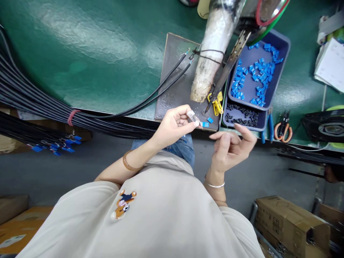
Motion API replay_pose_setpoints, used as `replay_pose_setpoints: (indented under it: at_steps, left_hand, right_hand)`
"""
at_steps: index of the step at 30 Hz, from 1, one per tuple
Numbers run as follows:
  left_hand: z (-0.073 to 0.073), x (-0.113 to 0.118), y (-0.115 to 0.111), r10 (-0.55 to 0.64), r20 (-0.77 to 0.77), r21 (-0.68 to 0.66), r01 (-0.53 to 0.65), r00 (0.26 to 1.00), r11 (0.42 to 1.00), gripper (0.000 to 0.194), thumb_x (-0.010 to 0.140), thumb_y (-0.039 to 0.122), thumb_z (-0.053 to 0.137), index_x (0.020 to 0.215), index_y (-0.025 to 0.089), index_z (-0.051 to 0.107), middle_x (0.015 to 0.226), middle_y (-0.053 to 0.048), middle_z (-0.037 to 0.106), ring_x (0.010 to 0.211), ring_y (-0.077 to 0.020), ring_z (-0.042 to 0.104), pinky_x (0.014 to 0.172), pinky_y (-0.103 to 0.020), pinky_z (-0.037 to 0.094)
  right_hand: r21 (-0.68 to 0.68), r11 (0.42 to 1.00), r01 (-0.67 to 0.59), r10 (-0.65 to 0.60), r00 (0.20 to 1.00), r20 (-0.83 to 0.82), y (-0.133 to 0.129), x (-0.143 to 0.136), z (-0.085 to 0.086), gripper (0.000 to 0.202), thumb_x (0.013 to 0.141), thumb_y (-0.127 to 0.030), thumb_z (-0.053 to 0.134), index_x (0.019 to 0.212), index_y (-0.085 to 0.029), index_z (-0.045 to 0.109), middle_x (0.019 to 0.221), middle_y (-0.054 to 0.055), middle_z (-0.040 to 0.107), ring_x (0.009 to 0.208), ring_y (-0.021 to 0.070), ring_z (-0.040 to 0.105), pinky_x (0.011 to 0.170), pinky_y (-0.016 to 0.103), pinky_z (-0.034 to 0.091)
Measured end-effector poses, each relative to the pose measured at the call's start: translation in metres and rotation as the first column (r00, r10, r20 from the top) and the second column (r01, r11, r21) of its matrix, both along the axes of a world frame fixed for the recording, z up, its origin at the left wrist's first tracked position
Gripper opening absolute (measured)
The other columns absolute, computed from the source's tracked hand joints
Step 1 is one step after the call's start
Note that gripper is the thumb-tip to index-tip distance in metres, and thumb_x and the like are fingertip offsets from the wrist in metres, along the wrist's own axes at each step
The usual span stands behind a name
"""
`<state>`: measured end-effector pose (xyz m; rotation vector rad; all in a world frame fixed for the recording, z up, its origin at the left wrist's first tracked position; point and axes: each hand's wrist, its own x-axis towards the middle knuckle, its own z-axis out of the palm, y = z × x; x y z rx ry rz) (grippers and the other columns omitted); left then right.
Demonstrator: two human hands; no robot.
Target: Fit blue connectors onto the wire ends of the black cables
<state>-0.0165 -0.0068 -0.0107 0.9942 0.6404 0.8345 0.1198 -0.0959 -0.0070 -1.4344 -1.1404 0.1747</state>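
My left hand (180,123) is closed, thumb and finger pinching a cable end whose thin wires run into a small blue connector (205,124). The connector points right, over the front edge of the dark work board (176,87). Most of the cable is hidden by the hand. To the right, my right hand (232,145) is raised in front of the bench edge, its fingers apart and nothing visible in them. A second blue connector (210,120) lies loose on the board, close to the held one. Two black cables (161,89) with stripped ends rest across the board.
A plastic-wrapped tube (212,53) and a long dark pointed tool (224,77) slant down over the board, by a yellow tool (216,104). Trays hold blue connectors (260,73) and small black parts (242,116). Orange-handled pliers (283,130) lie rightward; bundled black cables (48,96) hang left.
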Motion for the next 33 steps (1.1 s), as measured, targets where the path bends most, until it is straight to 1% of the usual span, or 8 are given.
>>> replay_pose_setpoints:
  at_steps: [3, 6, 10, 15, 20, 25, 29, 33]
  left_hand:
    - [0.000, 0.001, 0.000, 0.010, -0.011, 0.007, -0.010, 1.000, 1.000, 0.024, 0.075, 0.018, 0.072, 0.073, 0.017, 0.049, 0.070, 0.001, 0.066, 0.047, -0.0011, 0.043, 0.043, -0.014, 0.032]
    - [0.001, 0.001, 0.000, 0.001, -0.032, 0.026, 0.000, 1.000, 1.000, 0.022, 0.075, 0.018, 0.073, 0.075, 0.016, 0.051, 0.069, 0.001, 0.065, 0.052, -0.0031, 0.049, 0.047, -0.015, 0.034]
    - [0.002, -0.001, -0.001, -0.030, -0.044, 0.034, 0.031, 0.999, 0.999, 0.022, 0.076, 0.018, 0.073, 0.074, 0.016, 0.051, 0.066, 0.003, 0.058, 0.052, -0.0028, 0.045, 0.047, -0.016, 0.032]
    - [0.000, -0.003, 0.000, -0.043, -0.035, 0.030, 0.044, 0.998, 0.999, 0.022, 0.077, 0.019, 0.072, 0.073, 0.017, 0.050, 0.062, 0.005, 0.048, 0.051, -0.0022, 0.038, 0.047, -0.017, 0.030]
    - [-0.001, -0.001, -0.002, -0.015, -0.058, 0.039, 0.017, 0.998, 0.999, 0.022, 0.074, 0.016, 0.073, 0.072, 0.017, 0.052, 0.064, 0.004, 0.053, 0.052, -0.0025, 0.042, 0.048, -0.016, 0.033]
    - [0.003, 0.001, -0.004, 0.044, -0.060, 0.071, -0.040, 0.997, 0.997, 0.019, 0.073, 0.012, 0.070, 0.071, 0.016, 0.052, 0.067, 0.002, 0.060, 0.055, -0.0037, 0.050, 0.050, -0.015, 0.037]
    - [0.005, 0.002, -0.003, 0.055, -0.065, 0.071, -0.050, 0.996, 0.996, 0.021, 0.071, 0.013, 0.070, 0.069, 0.016, 0.049, 0.067, 0.003, 0.058, 0.052, -0.0024, 0.046, 0.048, -0.014, 0.036]
    - [0.004, 0.003, -0.002, 0.093, -0.073, 0.098, -0.086, 0.993, 0.991, 0.018, 0.070, 0.014, 0.070, 0.070, 0.016, 0.052, 0.066, 0.003, 0.060, 0.054, -0.0033, 0.050, 0.050, -0.013, 0.039]
  right_hand:
    - [0.029, 0.999, 0.020, -0.024, 0.992, 0.123, 0.000, 0.000, 0.002, 0.024, 0.092, -0.016, 0.059, 0.113, -0.027, 0.062, 0.093, -0.003, 0.075, 0.061, 0.0106, 0.070, 0.051, 0.023, 0.054]
    - [0.024, 1.000, 0.014, -0.022, 0.922, 0.386, 0.002, 0.001, 0.006, 0.019, 0.085, -0.013, 0.070, 0.097, -0.027, 0.069, 0.087, -0.003, 0.071, 0.075, 0.0116, 0.071, 0.068, 0.026, 0.059]
    - [-0.040, 0.999, -0.019, 0.037, 0.846, 0.532, 0.006, 0.002, 0.009, 0.019, 0.083, -0.014, 0.073, 0.095, -0.028, 0.070, 0.081, -0.004, 0.063, 0.072, 0.0083, 0.063, 0.067, 0.022, 0.053]
    - [-0.117, 0.989, -0.085, 0.137, 0.818, 0.559, 0.012, 0.003, 0.006, 0.014, 0.086, -0.014, 0.069, 0.095, -0.023, 0.063, 0.085, -0.002, 0.064, 0.078, 0.0092, 0.062, 0.071, 0.022, 0.052]
    - [-0.150, 0.980, -0.133, 0.194, 0.814, 0.547, 0.014, 0.003, 0.000, 0.008, 0.092, -0.015, 0.060, 0.092, -0.022, 0.055, 0.083, 0.000, 0.062, 0.081, 0.0108, 0.061, 0.070, 0.023, 0.052]
    - [-0.034, 0.997, -0.065, 0.072, 0.930, 0.362, 0.008, 0.006, -0.002, 0.011, 0.093, -0.013, 0.057, 0.098, -0.022, 0.056, 0.086, -0.001, 0.067, 0.079, 0.0120, 0.070, 0.069, 0.026, 0.059]
    - [-0.015, 0.999, -0.040, 0.042, 0.842, 0.538, 0.006, 0.006, 0.000, 0.017, 0.085, -0.011, 0.068, 0.096, -0.023, 0.064, 0.097, 0.001, 0.076, 0.089, 0.0141, 0.074, 0.078, 0.027, 0.061]
    - [-0.068, 0.996, -0.061, 0.086, 0.870, 0.486, 0.009, 0.003, 0.000, 0.014, 0.086, -0.014, 0.066, 0.097, -0.023, 0.064, 0.104, 0.003, 0.077, 0.092, 0.0164, 0.076, 0.078, 0.029, 0.063]
